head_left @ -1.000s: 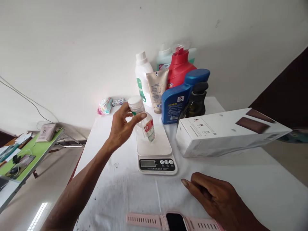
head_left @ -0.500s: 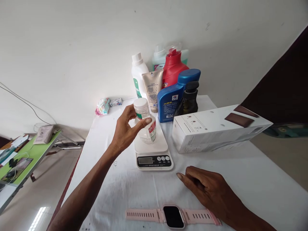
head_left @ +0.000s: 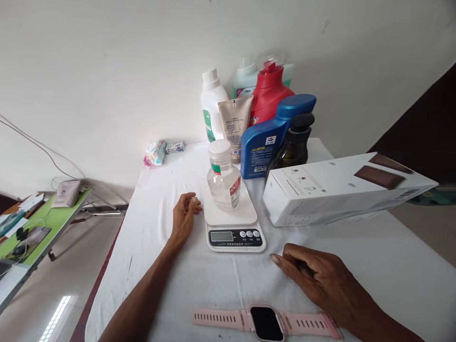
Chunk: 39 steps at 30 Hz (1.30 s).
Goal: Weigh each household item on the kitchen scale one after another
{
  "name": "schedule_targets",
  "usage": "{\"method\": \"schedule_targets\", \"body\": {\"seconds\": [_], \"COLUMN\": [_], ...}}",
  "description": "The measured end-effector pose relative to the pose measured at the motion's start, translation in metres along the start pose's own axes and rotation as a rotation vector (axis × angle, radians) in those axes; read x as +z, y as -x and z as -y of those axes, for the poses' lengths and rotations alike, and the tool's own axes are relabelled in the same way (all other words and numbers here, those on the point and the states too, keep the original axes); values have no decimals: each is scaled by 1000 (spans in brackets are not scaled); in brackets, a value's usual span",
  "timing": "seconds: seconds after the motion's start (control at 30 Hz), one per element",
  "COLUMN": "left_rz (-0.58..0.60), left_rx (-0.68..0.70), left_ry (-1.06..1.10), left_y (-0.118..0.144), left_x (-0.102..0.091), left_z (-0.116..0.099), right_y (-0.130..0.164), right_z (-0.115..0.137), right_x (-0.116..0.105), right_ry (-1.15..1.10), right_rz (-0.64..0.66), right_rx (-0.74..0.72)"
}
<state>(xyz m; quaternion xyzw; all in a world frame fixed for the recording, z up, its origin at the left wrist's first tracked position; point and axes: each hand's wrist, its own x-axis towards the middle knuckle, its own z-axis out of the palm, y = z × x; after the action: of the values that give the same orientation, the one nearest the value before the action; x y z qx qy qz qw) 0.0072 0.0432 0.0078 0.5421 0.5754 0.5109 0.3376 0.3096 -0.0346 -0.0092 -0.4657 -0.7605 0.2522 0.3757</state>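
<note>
A clear plastic jar with a white lid stands upright on the white platform of a digital kitchen scale. The scale's small display shows no digits I can read. Just left of the scale, my left hand rests on the cloth, fingers loosely curled with nothing in them and apart from the jar. To the lower right of the scale lies my right hand, its fingers folded in and empty. A pink smartwatch lies face up at the near edge, its strap end beside my right wrist.
Behind the scale stand a white bottle, a beige tube, a red jug, a blue bottle and a dark pump bottle. A white box lies at right. A wipes pack and small box sit back left.
My left hand has let go of the jar and moved down to the cloth left of the scale. The jar stays on the platform. The view has shifted slightly; my right hand keeps its pose.
</note>
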Motion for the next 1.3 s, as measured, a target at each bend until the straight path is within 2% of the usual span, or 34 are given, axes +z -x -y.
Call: {"method": "schedule_targets", "body": {"seconds": [0.33, 0.7, 0.77, 0.87, 0.97, 1.03, 1.13, 1.3], "left_rz": [50, 34, -10, -41, 29, 78, 91, 26], "left_rx": [-12, 9, 47, 187, 333, 377, 367, 214], "left_ry": [-46, -51, -52, -128, -306, -425, -496, -355], "left_y": [-1, 0, 3, 7, 5, -1, -10, -25], "left_x": [-2, -2, -2, 2, 13, 24, 38, 43], "left_z": [0, 0, -8, -34, -66, -81, -89, -85], "right_y": [-1, 1, 1, 1, 2, 2, 3, 3], "right_z": [-2, -2, -2, -3, -4, -5, -5, -4], "right_x": [1, 2, 2, 1, 2, 2, 1, 1], "right_ry": [24, 29, 39, 49, 50, 51, 56, 86], "right_rz": [-6, -6, -10, -4, 9, 16, 8, -27], "right_rx": [-30, -42, -39, -30, -32, -38, -69, -134]}}
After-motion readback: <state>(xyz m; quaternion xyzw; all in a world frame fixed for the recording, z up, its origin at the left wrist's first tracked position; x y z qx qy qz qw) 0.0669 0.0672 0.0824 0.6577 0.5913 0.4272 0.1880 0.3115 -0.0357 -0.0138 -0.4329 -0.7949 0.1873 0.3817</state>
